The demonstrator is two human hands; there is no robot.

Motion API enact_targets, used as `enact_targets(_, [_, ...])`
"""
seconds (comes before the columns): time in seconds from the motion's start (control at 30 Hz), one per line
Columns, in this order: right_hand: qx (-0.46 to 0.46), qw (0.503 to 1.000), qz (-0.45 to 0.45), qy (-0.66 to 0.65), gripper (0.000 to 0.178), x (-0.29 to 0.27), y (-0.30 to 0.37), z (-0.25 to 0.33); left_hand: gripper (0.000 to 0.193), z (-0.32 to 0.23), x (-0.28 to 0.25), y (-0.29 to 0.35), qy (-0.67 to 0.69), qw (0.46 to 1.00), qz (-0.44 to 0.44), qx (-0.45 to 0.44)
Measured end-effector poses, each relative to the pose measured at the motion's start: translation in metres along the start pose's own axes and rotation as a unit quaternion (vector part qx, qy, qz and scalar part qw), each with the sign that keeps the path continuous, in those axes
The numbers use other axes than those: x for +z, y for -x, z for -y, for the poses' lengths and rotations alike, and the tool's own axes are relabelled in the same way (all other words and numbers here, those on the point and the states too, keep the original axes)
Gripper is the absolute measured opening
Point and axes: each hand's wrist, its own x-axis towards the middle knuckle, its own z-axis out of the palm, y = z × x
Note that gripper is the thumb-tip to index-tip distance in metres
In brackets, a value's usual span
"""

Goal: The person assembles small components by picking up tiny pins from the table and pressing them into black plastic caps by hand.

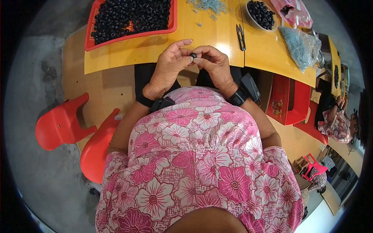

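Floral cloth (194, 155) spreads below hands (171, 60) (216, 66) pinching a rounded black piece (193, 55).

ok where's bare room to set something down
On the yellow tabletop: between the red plastic basket and long black snips, short of scattered silvery bits; right of the snips, short of the round clear bowl. Crowded: far right, with pink bag and clear plastic bag; front edge around left hand and right hand.

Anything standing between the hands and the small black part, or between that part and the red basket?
Nothing visible separates the left hand or right hand from the small black part; both have fingertips at it. Toward the red basket, the left hand's raised finger and the basket's rim lie across the direct line.
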Motion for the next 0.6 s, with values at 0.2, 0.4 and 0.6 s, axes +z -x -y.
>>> enact_targets(0.2, [-0.015, 0.999, -0.011, 0.029, 0.019, 0.0005, -0.0024, -0.0001, 0.045, 0.0026, -0.0009, -0.0014, 0.034, 0.999, -0.01, 0.005])
enact_targets(0.4, [-0.032, 0.999, 0.002, 0.005, 0.022, 0.0004, -0.0027, -0.0004, 0.046, 0.0008, -0.001, -0.0027, 0.013, 1.0, 0.0, 0.013])
enact_targets(0.6, [-0.085, 0.974, 0.027, 0.209, 0.029, 0.001, -0.0024, 0.0001, 0.042, 0.0017, -0.0026, 0.0032, 0.076, 0.997, 0.002, -0.026])
